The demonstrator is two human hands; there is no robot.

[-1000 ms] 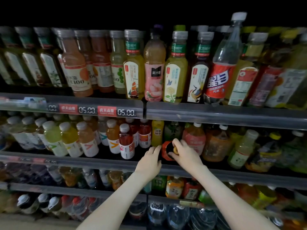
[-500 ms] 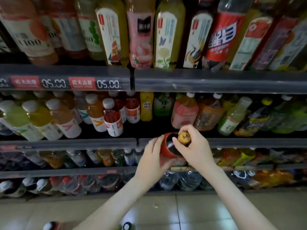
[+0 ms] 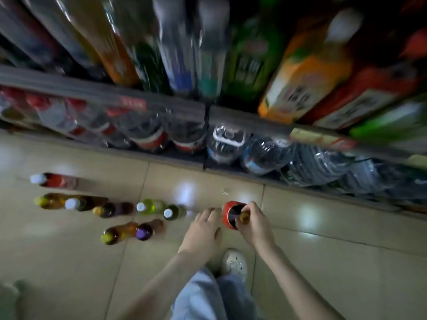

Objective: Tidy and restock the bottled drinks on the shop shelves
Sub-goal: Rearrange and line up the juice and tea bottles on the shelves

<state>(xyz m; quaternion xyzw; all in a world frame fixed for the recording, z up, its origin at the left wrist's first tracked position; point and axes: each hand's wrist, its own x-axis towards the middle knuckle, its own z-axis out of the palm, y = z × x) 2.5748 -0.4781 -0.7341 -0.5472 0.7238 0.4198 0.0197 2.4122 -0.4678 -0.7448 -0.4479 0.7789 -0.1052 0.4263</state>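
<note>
Head view: the right grip (image 3: pixel 253 224) pinches the cap end of a red-labelled bottle (image 3: pixel 228 213) down at the floor (image 3: pixel 323 250). The left grip (image 3: pixel 205 227) lies just beside it, fingers loose, holding nothing. The bottle is probably full, so heavy and slick; support its body. Standing bottles (image 3: pixel 147 206) crowd the left, bare tiles lie right, and the bottom shelf (image 3: pixel 175 158) edge is far.

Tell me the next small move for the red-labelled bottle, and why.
Probably set it upright on the floor: the right hand grips the red-labelled bottle by its neck, close beside the bottles standing there, and the left hand is open alongside.
</note>
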